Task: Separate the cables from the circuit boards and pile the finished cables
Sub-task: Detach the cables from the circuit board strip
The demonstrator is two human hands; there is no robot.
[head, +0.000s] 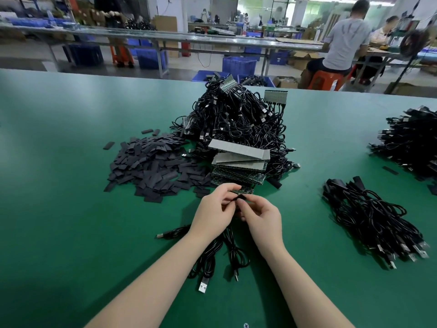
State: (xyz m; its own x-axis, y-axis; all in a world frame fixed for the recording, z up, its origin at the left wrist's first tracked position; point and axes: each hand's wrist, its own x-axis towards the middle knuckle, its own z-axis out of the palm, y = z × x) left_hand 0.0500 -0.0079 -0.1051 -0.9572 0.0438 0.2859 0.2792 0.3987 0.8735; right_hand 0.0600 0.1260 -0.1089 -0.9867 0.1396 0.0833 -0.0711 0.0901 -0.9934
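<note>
Forearms: 2 bare forearms reach forward from the near edge over the green table (59,209), converging at the middle.
Loose cables: about 3 black cables (210,254) lie under the wrists, coiled loosely; 3 USB plugs show, 1 silver plug (203,286) nearest of all.
Left hand: the left hand (212,209) is raised just above the table, fingers curled, thumb and forefinger pinching a small black piece (240,197).
Right hand: the right hand (260,216) meets it, fingers bent, fingertips pinching the same piece from the other side.
Circuit boards: 1 stack of boards (238,162) sits just beyond the hands; exact count cannot be told.
Unsorted heap: 1 tall mound of tangled cables (236,119) rises behind the stack, with boards poking out on top.
Black strips: 1 spread of many flat black strips (151,166) lies left of the boards.
Finished cables: 1 bundle (371,218) to the right, another pile (411,140) farther right.
Background: 2 seated people (345,39) at a far bench.
</note>
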